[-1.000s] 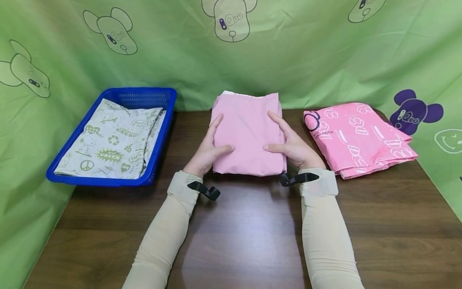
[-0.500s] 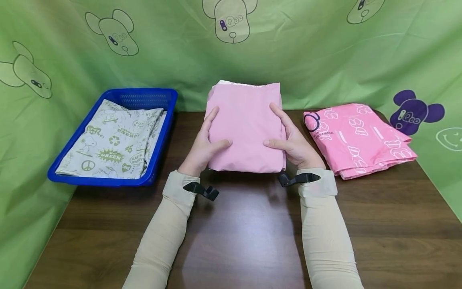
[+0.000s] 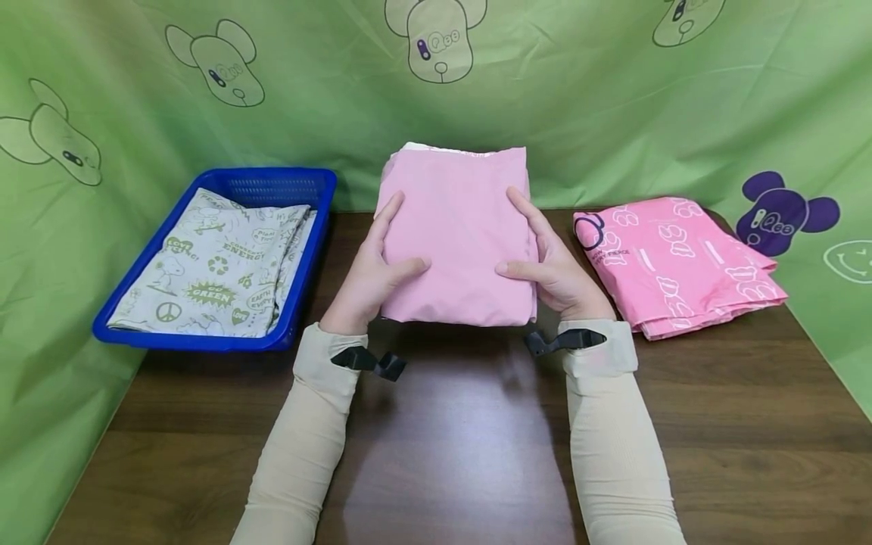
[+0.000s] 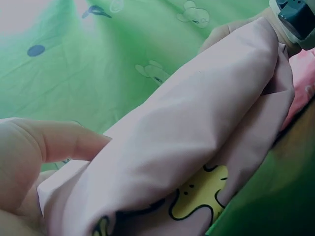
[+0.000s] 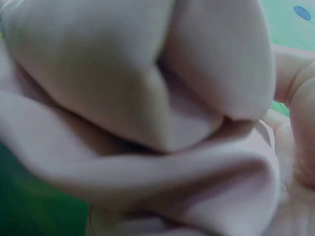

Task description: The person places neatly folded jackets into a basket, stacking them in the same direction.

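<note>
Both hands hold a thick folded bundle of pale pink fabric (image 3: 453,235) above the back of the table. My left hand (image 3: 371,280) grips its left side and my right hand (image 3: 559,276) its right side, thumbs on the plain top face and the other fingers mostly hidden beneath. A white strip shows along its far edge. In the left wrist view, the folded layers of the fabric (image 4: 187,108) sag at the near end, and a yellow cartoon figure (image 4: 199,194) is printed on an inner layer. Close folds of the fabric (image 5: 98,78) fill much of the right wrist view.
On the left stands a blue plastic basket (image 3: 309,261) holding folded white fabric (image 3: 204,265) with green print. A folded bright pink sheet (image 3: 674,261) with white drawings lies at the right. A green printed curtain (image 3: 545,98) hangs behind the brown wooden table (image 3: 463,439).
The pink fabric has risen and shifted slightly left, carried by both hands. My left hand has moved farther left and up than my right. The basket and bright pink sheet stay put.
</note>
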`<control>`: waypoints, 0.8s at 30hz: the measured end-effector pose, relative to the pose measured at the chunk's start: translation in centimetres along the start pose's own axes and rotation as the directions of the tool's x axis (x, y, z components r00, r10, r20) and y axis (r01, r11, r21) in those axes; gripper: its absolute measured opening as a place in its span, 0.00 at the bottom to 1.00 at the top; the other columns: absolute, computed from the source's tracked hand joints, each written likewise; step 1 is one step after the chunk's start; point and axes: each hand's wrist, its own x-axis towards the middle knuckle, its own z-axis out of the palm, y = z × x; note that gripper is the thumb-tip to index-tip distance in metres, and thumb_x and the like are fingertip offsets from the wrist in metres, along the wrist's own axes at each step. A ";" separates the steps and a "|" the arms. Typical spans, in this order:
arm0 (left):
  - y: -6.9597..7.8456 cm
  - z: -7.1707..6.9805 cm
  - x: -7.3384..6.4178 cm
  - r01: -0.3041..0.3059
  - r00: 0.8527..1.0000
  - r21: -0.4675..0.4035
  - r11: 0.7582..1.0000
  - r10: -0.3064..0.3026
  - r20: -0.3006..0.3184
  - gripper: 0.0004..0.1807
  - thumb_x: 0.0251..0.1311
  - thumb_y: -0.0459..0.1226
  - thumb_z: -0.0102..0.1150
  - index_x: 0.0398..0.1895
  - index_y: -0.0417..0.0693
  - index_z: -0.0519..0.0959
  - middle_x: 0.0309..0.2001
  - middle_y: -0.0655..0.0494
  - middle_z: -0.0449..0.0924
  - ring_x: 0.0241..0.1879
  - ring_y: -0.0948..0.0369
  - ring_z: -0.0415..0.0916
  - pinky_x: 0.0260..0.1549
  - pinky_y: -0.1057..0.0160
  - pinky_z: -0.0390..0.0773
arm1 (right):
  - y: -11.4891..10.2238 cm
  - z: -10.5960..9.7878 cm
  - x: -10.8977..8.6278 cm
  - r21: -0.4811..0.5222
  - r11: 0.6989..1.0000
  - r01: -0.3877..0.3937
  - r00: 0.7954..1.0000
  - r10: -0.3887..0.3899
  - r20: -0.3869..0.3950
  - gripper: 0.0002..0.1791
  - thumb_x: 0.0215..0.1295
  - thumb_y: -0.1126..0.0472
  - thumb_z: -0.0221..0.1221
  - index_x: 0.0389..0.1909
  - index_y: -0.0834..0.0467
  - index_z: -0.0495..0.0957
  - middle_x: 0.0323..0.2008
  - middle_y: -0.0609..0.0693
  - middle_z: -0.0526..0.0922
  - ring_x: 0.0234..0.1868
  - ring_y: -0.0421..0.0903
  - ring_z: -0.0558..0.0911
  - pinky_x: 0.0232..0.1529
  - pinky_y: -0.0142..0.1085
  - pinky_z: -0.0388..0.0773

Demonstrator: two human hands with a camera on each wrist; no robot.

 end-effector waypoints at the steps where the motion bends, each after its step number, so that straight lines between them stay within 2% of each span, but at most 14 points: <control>1: 0.2 -0.1 -0.1 0.001 1.000 0.004 1.000 -0.001 0.001 0.54 0.52 0.23 0.67 0.80 0.64 0.56 0.79 0.58 0.49 0.69 0.56 0.56 0.63 0.53 0.67 | 0.0 0.1 0.0 0.004 1.000 0.002 1.000 -0.002 0.005 0.58 0.57 0.90 0.48 0.81 0.42 0.49 0.76 0.54 0.53 0.67 0.47 0.68 0.62 0.35 0.75; 7: 1.3 -0.9 -0.6 0.004 1.000 0.030 1.000 -0.004 0.002 0.53 0.55 0.25 0.66 0.81 0.65 0.54 0.79 0.58 0.48 0.70 0.56 0.55 0.65 0.53 0.66 | -0.2 1.2 0.1 0.012 1.000 0.015 0.999 -0.015 0.036 0.60 0.54 0.89 0.48 0.82 0.41 0.47 0.74 0.54 0.55 0.64 0.48 0.70 0.58 0.36 0.77; 19: 2.8 -2.8 -1.1 -0.046 0.998 0.115 0.992 0.051 -0.042 0.52 0.55 0.26 0.67 0.80 0.65 0.55 0.80 0.63 0.48 0.73 0.61 0.51 0.70 0.55 0.58 | 0.4 3.5 0.7 0.077 0.996 0.041 0.992 -0.049 0.114 0.63 0.51 0.89 0.48 0.82 0.38 0.41 0.70 0.55 0.59 0.60 0.47 0.74 0.54 0.37 0.79; 24: 3.1 -3.8 -1.5 -0.061 0.996 0.166 0.984 0.071 -0.060 0.53 0.53 0.25 0.66 0.81 0.63 0.54 0.80 0.64 0.47 0.75 0.64 0.48 0.72 0.56 0.53 | 1.1 4.5 0.9 0.044 0.999 0.029 0.988 -0.035 0.151 0.66 0.50 0.89 0.50 0.82 0.36 0.38 0.69 0.56 0.57 0.58 0.47 0.74 0.52 0.37 0.81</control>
